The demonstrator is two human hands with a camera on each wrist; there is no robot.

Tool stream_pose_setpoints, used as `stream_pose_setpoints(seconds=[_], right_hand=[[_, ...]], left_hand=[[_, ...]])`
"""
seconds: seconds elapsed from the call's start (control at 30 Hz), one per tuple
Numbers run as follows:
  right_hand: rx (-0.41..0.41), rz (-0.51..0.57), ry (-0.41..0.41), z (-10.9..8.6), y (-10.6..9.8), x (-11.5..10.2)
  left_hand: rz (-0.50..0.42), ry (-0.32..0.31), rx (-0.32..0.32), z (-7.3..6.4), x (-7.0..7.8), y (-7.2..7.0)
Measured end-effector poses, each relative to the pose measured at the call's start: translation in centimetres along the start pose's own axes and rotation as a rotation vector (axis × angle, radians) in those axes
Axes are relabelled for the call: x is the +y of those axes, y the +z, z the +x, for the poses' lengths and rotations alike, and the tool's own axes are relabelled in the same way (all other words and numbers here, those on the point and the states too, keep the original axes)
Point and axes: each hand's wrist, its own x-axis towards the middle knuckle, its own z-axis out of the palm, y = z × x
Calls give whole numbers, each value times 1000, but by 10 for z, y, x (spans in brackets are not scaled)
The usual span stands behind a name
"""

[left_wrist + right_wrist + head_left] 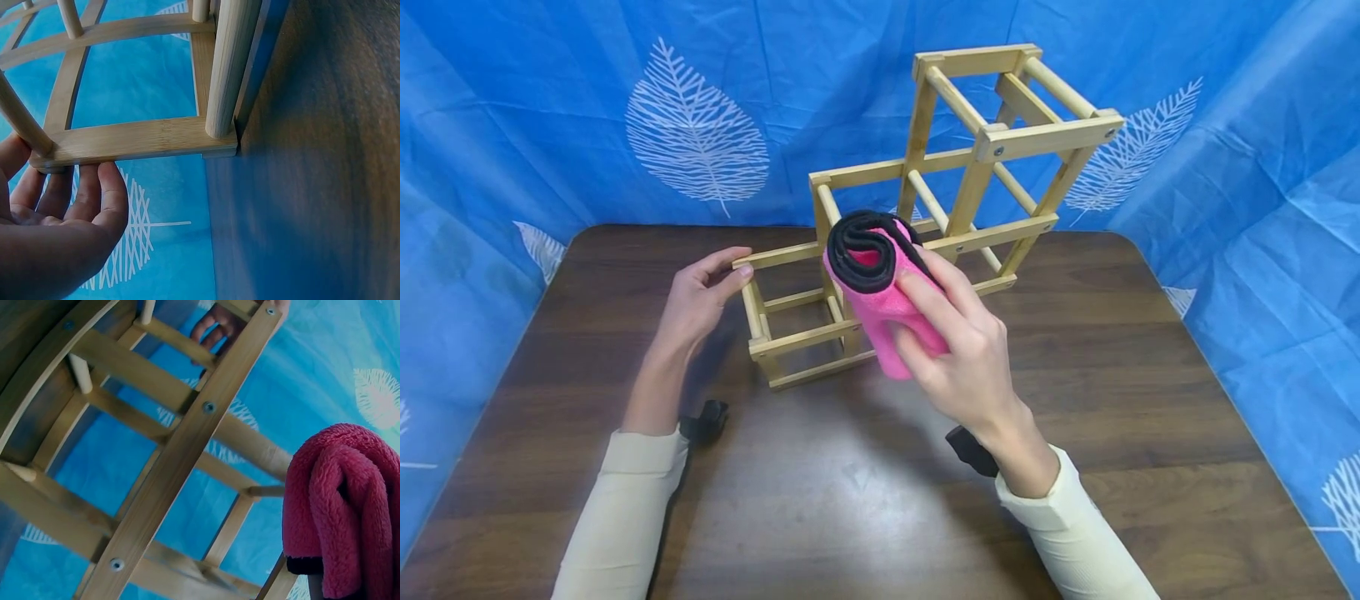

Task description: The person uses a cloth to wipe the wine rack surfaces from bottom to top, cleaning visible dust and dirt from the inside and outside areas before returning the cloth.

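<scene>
A stepped rack (805, 336) of pale wooden slats and round rods stands on the table, its tall end at the right. My left hand (696, 296) grips the upper corner of its low left end, thumb on top; in the left wrist view the fingers (111, 197) reach around a flat slat beside a rod. Over the middle of the rack, my right hand (970, 354) holds a folded pink fleecy cloth (887, 321) with black edging, between thumb and fingers. The fold's curled black edge faces up, and fuzzy folds of the cloth (350, 500) fill the right wrist view's lower right.
The rack stands on a dark wood-grain table (865, 517) near its back edge. Blue cloth (820, 75) with white leaf prints hangs behind and on both sides. Black straps (703, 421) are on the wrists. Screw heads (209, 407) dot the rack's rails.
</scene>
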Motion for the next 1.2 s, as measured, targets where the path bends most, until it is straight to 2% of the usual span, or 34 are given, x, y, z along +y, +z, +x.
stream_pose_setpoints(seconds=[0.2, 0.47, 0.83, 1.0, 1.2], right_hand=[[40, -39, 23, -4, -9, 9], [82, -72, 53, -11, -22, 17], [207, -158, 99, -25, -40, 33], [239, -197, 160, -25, -52, 40], [277, -253, 245, -19, -63, 37]], left_hand=[[8, -6, -13, 1, 0, 0], [9, 38, -19, 3, 3, 0], [-3, 42, -21, 2, 3, 1], [-6, 46, -19, 2, 2, 0], [-9, 37, -15, 2, 1, 0]])
